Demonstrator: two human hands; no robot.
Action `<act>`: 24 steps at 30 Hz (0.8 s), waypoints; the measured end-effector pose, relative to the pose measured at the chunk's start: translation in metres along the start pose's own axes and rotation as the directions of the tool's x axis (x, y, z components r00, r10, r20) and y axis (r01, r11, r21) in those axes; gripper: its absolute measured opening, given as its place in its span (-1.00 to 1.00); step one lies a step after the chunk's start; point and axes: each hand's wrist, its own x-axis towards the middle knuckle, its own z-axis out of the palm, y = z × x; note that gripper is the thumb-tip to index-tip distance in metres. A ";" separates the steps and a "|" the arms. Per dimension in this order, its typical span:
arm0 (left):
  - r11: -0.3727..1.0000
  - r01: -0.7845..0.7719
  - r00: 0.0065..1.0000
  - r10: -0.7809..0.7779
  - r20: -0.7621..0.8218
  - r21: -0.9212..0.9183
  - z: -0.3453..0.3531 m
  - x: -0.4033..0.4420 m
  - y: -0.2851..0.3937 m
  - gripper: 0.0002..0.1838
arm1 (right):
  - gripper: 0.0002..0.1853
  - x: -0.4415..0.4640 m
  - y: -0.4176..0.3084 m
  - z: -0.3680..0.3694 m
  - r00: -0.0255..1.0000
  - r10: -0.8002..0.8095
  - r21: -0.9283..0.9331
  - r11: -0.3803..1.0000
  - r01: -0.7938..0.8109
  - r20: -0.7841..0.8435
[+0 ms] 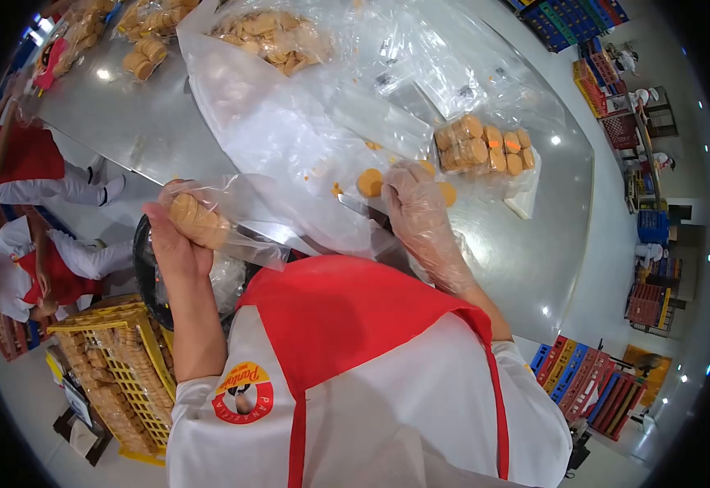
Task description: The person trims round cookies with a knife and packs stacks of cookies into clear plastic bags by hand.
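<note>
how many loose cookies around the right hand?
At least 3: left cookie beside the right hand, upper cookie at its far edge, right cookie nearer. Others possibly hidden.

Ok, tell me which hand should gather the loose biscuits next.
Probably the right hand: it is gloved and already beside the loose biscuits, while the left hand holds a bag of biscuits.

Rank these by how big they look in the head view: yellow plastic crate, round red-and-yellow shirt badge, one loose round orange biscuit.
1. Yellow plastic crate
2. Round red-and-yellow shirt badge
3. One loose round orange biscuit
</note>
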 end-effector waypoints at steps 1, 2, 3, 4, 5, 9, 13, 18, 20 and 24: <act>1.000 -0.007 1.000 0.007 -0.014 -0.004 0.003 -0.001 -0.001 -0.21 | -0.94 0.001 -0.001 0.003 0.999 0.039 0.000 0.999 -0.039 0.034; 1.000 -0.015 1.000 0.015 -0.027 -0.007 0.005 -0.001 -0.001 -0.21 | -0.95 0.003 -0.001 0.006 0.995 0.077 -0.001 0.997 -0.077 0.067; 1.000 0.004 1.000 -0.004 0.024 -0.009 0.000 0.000 -0.001 -0.21 | -0.95 0.004 -0.002 0.009 0.989 0.114 -0.002 0.993 -0.115 0.099; 1.000 0.023 0.997 -0.022 0.074 -0.010 -0.009 0.002 -0.001 -0.21 | -0.92 0.004 -0.002 0.010 0.981 0.154 -0.004 0.988 -0.154 0.116; 0.999 0.040 0.992 -0.038 0.123 -0.010 -0.015 0.003 -0.002 -0.21 | -0.90 0.004 -0.002 0.011 0.972 0.191 -0.008 0.981 -0.192 0.134; 0.998 0.043 0.998 -0.040 0.054 -0.047 -0.020 0.000 -0.004 -0.22 | -0.76 0.011 -0.016 0.005 0.916 0.346 -0.006 0.936 -0.353 0.202; 0.997 0.072 0.996 -0.071 0.049 -0.036 -0.020 -0.001 -0.004 -0.23 | -0.62 0.015 -0.013 0.007 0.842 0.430 -0.062 0.898 -0.435 0.325; 0.996 0.086 0.992 -0.086 0.090 0.002 -0.008 -0.002 -0.004 -0.24 | -0.65 0.016 -0.013 0.008 0.839 0.426 -0.076 0.901 -0.427 0.338; 0.997 0.072 0.997 -0.073 0.029 0.024 0.002 -0.004 -0.005 -0.24 | -0.70 0.015 -0.016 0.007 0.820 0.449 -0.003 0.878 -0.479 0.356; 0.997 0.066 0.998 -0.065 -0.017 0.047 0.008 -0.004 -0.004 -0.26 | -0.72 0.015 -0.017 0.012 0.913 0.340 0.012 0.936 -0.351 0.226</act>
